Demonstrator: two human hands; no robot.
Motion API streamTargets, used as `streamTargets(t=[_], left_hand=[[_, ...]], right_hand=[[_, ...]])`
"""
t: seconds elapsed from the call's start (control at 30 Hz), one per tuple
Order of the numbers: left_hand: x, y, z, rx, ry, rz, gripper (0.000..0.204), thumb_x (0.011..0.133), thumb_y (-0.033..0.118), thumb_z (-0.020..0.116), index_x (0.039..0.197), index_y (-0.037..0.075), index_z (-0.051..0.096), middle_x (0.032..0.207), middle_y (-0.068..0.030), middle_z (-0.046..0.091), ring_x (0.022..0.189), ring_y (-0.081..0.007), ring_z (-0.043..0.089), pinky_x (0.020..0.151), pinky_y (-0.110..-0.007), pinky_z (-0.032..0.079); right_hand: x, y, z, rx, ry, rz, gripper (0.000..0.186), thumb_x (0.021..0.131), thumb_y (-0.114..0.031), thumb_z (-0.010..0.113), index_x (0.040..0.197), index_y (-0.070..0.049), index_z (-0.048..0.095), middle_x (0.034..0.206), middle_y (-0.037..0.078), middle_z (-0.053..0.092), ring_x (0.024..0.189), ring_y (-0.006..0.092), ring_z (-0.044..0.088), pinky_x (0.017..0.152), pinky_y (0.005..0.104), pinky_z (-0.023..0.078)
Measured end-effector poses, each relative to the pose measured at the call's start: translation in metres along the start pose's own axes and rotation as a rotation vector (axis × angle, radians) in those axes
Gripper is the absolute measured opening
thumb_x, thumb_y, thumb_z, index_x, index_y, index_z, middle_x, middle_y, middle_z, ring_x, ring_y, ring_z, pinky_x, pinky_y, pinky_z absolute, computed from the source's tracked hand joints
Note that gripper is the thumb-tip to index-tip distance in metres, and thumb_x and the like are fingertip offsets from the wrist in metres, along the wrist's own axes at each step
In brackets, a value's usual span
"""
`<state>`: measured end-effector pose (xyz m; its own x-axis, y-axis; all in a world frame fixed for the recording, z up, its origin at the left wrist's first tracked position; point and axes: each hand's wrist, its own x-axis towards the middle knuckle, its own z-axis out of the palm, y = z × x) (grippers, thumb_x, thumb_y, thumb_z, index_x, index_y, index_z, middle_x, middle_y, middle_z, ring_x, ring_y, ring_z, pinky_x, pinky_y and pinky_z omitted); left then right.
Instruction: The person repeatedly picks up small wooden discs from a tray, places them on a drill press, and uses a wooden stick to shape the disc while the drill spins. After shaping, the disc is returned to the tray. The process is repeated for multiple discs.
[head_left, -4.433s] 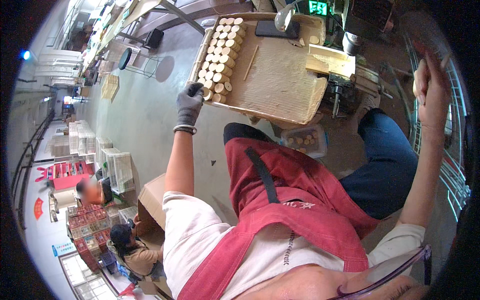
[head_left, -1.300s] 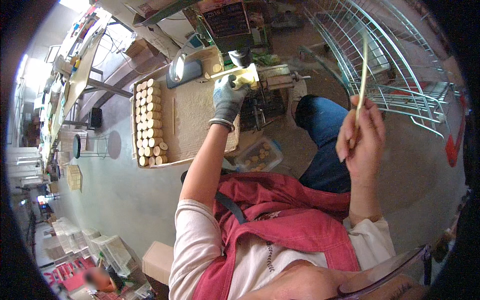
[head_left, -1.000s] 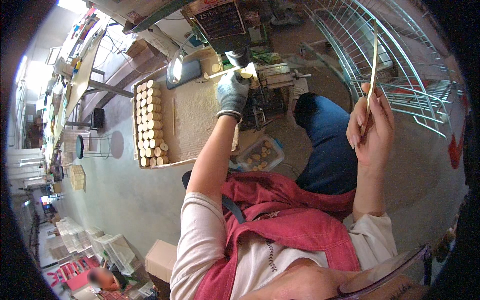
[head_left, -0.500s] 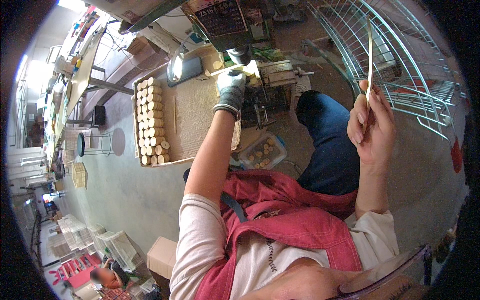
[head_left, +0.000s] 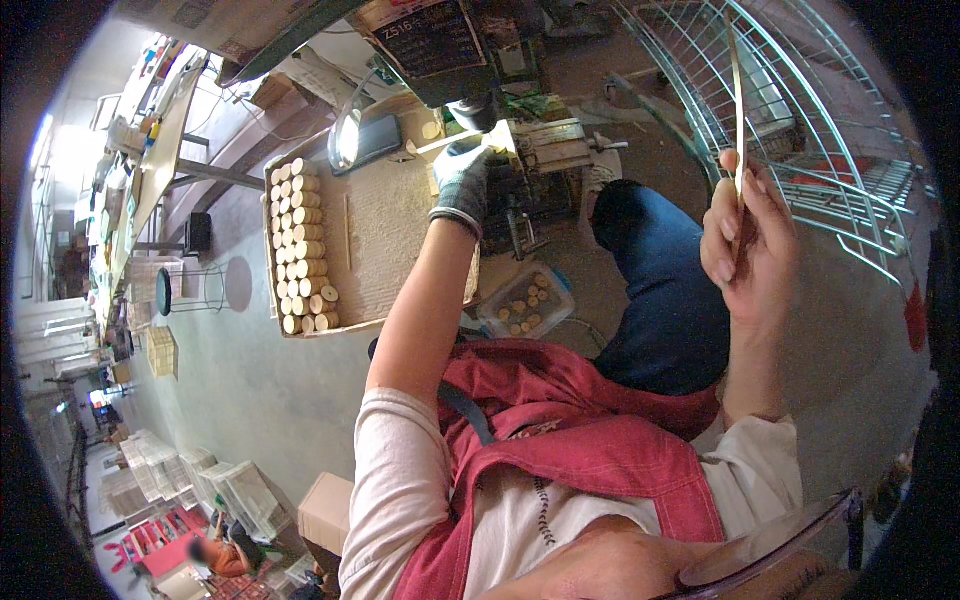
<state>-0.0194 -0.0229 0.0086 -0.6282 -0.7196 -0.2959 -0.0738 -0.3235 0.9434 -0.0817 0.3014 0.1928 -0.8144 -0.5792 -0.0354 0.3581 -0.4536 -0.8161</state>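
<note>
Since the earliest frame, left hand [head_left: 463, 178] has gone from the rounds [head_left: 305, 225] at the tray's [head_left: 385, 245] near left corner to the jig [head_left: 503, 138] at its far right corner. Glove on, fingers against the jig just under the chuck [head_left: 474, 114]; can't tell if they're clamped on anything. Right hand [head_left: 748, 235] bare, closed round the stick [head_left: 740, 110], well right of tray. Rounds in rows along tray's left edge; tub [head_left: 528, 305] just beside its near right corner. Done well, probably: jig pressed flush, left hand steady, glove clear of the chuck.
</note>
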Motion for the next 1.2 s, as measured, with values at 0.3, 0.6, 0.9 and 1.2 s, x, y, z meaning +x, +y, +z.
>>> streamTargets(t=[0.3,0.6,0.9,1.2], left_hand=[[0.003,-0.004,-0.002,-0.092,-0.050,-0.015,0.030,0.079,0.001,0.070,0.108,-0.004,0.064,0.093,-0.0121,0.069,0.077,-0.0223,0.069,0.069,-0.035,0.060],[0.009,-0.005,0.000,0.018,-0.028,0.039,0.027,0.082,0.000,0.068,0.108,-0.004,0.062,0.097,-0.0125,0.068,0.079,-0.0237,0.069,0.072,-0.035,0.061],[-0.009,0.006,-0.010,-0.106,-0.007,-0.038,0.023,0.084,-0.002,0.065,0.106,-0.005,0.060,0.095,-0.0139,0.067,0.078,-0.0248,0.069,0.071,-0.036,0.061],[0.019,-0.020,-0.008,0.040,-0.001,0.049,0.022,0.081,0.000,0.068,0.102,-0.003,0.063,0.092,-0.0106,0.068,0.077,-0.0218,0.068,0.070,-0.035,0.059]], right_hand=[[0.089,-0.021,0.020,-0.279,-0.078,-0.253,0.028,0.100,-0.026,0.053,0.118,-0.007,0.063,0.060,-0.004,0.040,0.045,0.0060,0.036,0.042,0.0227,0.027],[0.237,-0.045,0.129,-0.276,-0.110,-0.564,0.026,0.094,-0.029,0.066,0.094,-0.003,0.067,0.076,0.008,0.064,0.059,0.0154,0.060,0.052,0.0272,0.046],[0.170,-0.039,0.124,-0.309,-0.185,-0.451,0.025,0.093,-0.026,0.064,0.082,-0.004,0.065,0.060,0.001,0.052,0.045,0.0093,0.046,0.042,0.0244,0.035],[0.108,-0.027,0.084,-0.383,-0.135,-0.287,0.021,0.095,-0.020,0.060,0.086,-0.003,0.068,0.051,-0.005,0.039,0.038,0.0043,0.029,0.037,0.0229,0.021]])
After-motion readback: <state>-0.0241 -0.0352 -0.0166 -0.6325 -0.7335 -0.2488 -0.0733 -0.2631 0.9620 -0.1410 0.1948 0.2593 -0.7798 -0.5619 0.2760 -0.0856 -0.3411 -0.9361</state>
